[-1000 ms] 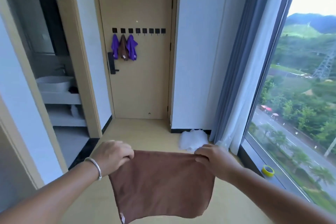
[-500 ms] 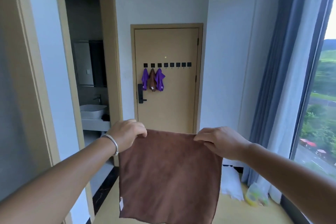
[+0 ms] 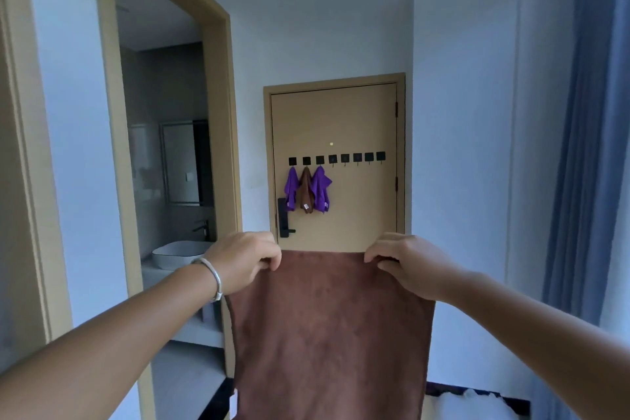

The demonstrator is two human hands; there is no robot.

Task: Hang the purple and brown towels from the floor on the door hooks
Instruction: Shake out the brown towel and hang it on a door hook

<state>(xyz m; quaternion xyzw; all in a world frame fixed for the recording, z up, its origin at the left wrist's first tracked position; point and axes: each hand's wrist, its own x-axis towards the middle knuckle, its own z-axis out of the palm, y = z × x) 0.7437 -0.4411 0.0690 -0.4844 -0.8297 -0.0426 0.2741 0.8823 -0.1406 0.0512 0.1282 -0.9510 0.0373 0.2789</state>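
Both hands grip one brown towel [image 3: 329, 327] by its top edge. Our left hand [image 3: 243, 261] pinches the left corner, fingers curled over the hem; our right hand [image 3: 405, 261] pinches the right corner likewise. The cloth hangs flat and spread between them, at about chest height, its lower end running out of the bottom of the frame.

Head view, the only view. We face the door [image 3: 361, 211] at the far end of the passage, well apart from the held towel. Step in hand, as we judge it: carrying this towel to the hooks; it is not yet hung.

Count on the door:
- hooks [image 3: 335, 158]: eight black squares in one row.
- occupied: three at the left end, carrying a purple towel [image 3: 291, 189], a hung brown towel [image 3: 306, 193] and a second purple towel [image 3: 321, 191], each just beside the next.
- free: five, to the right of these.
- towels in view: four in all, two purple, two brown.

Next move, our estimate: close the gap to the door, gather the cloth towards one corner or loop, and set it over the fourth hook from the left. A hanging loop cannot be made out from here. Whether more towels lie on the floor we cannot tell; something pale shows at the lower right, unidentified.

A bangle [image 3: 212, 278] sits on our left wrist. A washbasin [image 3: 179, 254] shows through the left doorway, a curtain [image 3: 579, 153] at right.
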